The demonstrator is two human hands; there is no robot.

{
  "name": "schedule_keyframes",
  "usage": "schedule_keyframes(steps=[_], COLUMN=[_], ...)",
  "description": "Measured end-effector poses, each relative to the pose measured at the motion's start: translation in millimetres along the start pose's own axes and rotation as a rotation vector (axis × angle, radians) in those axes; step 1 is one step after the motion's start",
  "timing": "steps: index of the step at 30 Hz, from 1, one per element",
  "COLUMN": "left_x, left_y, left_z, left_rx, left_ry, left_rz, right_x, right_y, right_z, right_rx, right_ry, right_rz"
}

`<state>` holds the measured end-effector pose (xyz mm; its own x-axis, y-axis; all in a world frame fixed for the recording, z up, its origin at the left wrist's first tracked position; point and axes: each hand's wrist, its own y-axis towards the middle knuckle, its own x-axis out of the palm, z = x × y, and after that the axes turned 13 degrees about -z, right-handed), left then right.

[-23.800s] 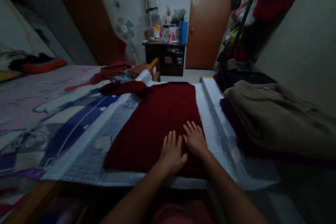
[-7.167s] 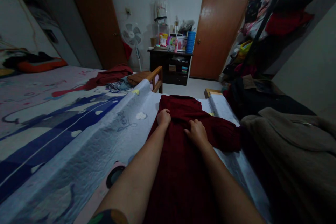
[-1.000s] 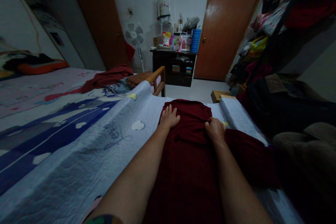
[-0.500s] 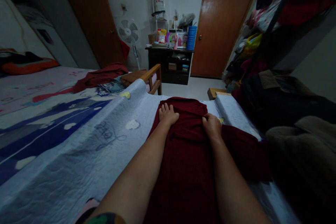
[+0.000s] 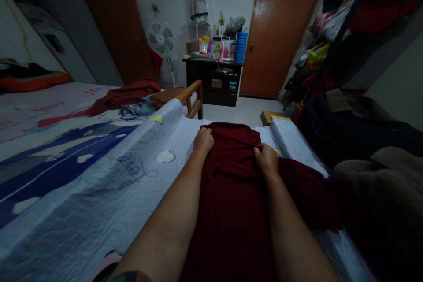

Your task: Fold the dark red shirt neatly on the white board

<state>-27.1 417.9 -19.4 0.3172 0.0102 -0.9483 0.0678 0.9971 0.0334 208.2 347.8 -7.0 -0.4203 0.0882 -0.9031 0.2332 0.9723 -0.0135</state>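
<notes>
A dark red garment (image 5: 236, 211) lies lengthwise before me on a pale blue quilted cover (image 5: 145, 185). Its far end is folded over, with creases across the upper part, and a sleeve-like piece (image 5: 307, 189) stretches out to the right. My left hand (image 5: 203, 139) is closed on the garment's far left edge, its fingers curled over the cloth. At the right edge, a little nearer to me, my right hand (image 5: 266, 157) pinches the cloth between thumb and fingers.
Left of the cover is a bed with a blue patterned sheet (image 5: 66, 158) and a rust-red cloth (image 5: 125, 97). A wooden rail (image 5: 193, 97) stands at the far edge. Dark clothes (image 5: 363, 114) are piled on the right. Beyond are a fan (image 5: 163, 39) and a dark cabinet (image 5: 211, 79).
My left hand has gone from lying spread on the cloth to gripping its left edge, moving slightly left. My right hand keeps its hold in nearly the same place.
</notes>
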Motion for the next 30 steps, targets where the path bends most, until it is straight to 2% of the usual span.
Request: schedule_keyframes(steps=[3,7,13,16,20,22,25,30], left_x=[-3.3,5.8,17.3,13.2,8.3,9.8,15.7,21.0], left_y=[-2,-6,-5,-6,-7,-5,-1,1], left_z=[2,6,3,4,6,7,5,5], left_rx=[0.002,0.083,0.064,0.079,-0.009,-0.019,0.012,-0.040], left_ry=[0.036,0.061,0.083,0.089,0.060,0.072,0.105,0.119], left_rz=[0.031,-0.051,-0.152,-0.101,0.020,0.037,-0.043,-0.121], right_x=[1,1,2,1,1,0,0,-1], right_y=[1,1,0,0,1,0,0,-1], right_z=[0,0,1,0,0,-1,-1,-1], right_rx=[0.004,-0.002,-0.017,-0.008,0.000,0.005,0.007,0.000], right_ry=[-0.003,-0.016,-0.016,-0.015,-0.019,-0.024,-0.032,-0.026], right_rz=[0.000,0.002,-0.024,-0.034,-0.045,-0.048,-0.059,-0.062])
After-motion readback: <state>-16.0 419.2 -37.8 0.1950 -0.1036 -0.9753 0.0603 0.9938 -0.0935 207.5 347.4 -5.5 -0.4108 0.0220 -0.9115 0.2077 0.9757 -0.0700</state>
